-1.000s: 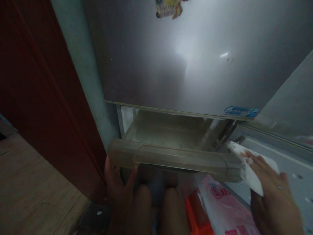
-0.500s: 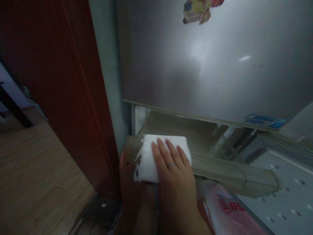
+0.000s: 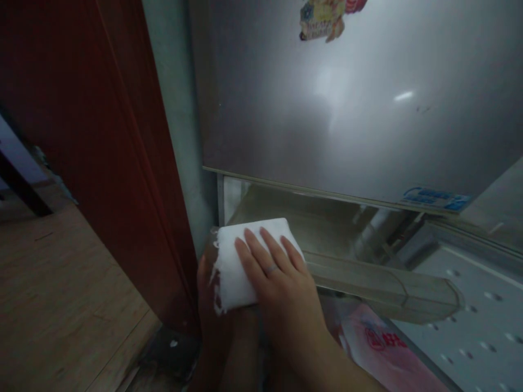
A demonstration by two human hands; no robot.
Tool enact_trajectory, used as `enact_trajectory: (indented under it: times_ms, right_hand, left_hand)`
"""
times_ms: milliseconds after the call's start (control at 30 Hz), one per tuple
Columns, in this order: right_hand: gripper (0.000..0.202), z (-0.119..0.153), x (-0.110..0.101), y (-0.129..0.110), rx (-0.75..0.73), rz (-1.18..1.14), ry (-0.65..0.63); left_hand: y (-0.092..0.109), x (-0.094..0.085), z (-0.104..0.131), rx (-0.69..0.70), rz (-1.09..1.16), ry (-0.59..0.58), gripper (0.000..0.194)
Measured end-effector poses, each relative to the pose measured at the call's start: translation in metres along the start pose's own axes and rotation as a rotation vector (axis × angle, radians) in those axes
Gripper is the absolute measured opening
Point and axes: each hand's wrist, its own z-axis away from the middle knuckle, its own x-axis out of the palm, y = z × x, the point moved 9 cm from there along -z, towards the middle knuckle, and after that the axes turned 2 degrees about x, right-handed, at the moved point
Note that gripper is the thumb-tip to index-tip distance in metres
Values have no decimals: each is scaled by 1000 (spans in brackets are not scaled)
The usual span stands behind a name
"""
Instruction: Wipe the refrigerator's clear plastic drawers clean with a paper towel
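Observation:
My right hand (image 3: 281,283), with a ring on one finger, lies over a folded white cloth (image 3: 237,277) that has a frayed left edge. It presses the cloth against the left part of the front of a clear, brownish plastic drawer (image 3: 368,275). The drawer is pulled out under a grey refrigerator door (image 3: 327,109). At the drawer's left end is my left hand (image 3: 208,299), in shadow, seemingly gripping that corner; the cloth hides most of its fingers.
Close on the left stand a dark red door frame (image 3: 134,163) and a pale green wall strip (image 3: 175,120). A clear bag with red print (image 3: 379,343) lies below the drawer. To the right is a pale panel with raised bumps (image 3: 482,321). Wooden flooring (image 3: 81,294) spreads at left.
My right hand and the cloth have slid left along the drawer front, with the cloth now tilted and covering more of the left corner. My left hand stays at the drawer's end.

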Motion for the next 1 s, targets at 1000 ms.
enact_trajectory:
  times_ms: [1000]
  right_hand:
    - [64,87,-29,69,223,232,136]
  left_hand:
    - [-17,-15,5,-104,34,46,84]
